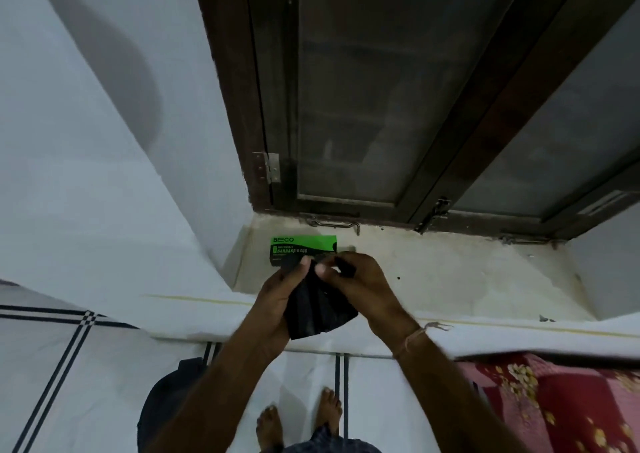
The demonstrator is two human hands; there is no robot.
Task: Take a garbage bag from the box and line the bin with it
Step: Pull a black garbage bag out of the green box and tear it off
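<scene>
Beyond the hands (322, 286), passage is blocked by the box (303, 250) and window frame (346, 206); the sill (467, 272) rightward lies open.

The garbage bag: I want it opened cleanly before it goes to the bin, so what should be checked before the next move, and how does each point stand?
1. Garbage bag out of the box: ok, it is in the hands, in front of the box.
2. Both hands gripping: ok, left hand and right hand pinch its top edge.
3. Bag unfolded: not ok, it hangs as a folded black bundle.
4. Which edge is the open mouth: cannot tell.
5. Box stable on the window ledge: ok, lying flat.
6. Bin within reach: cannot tell, no bin clearly shows in this view.
</scene>
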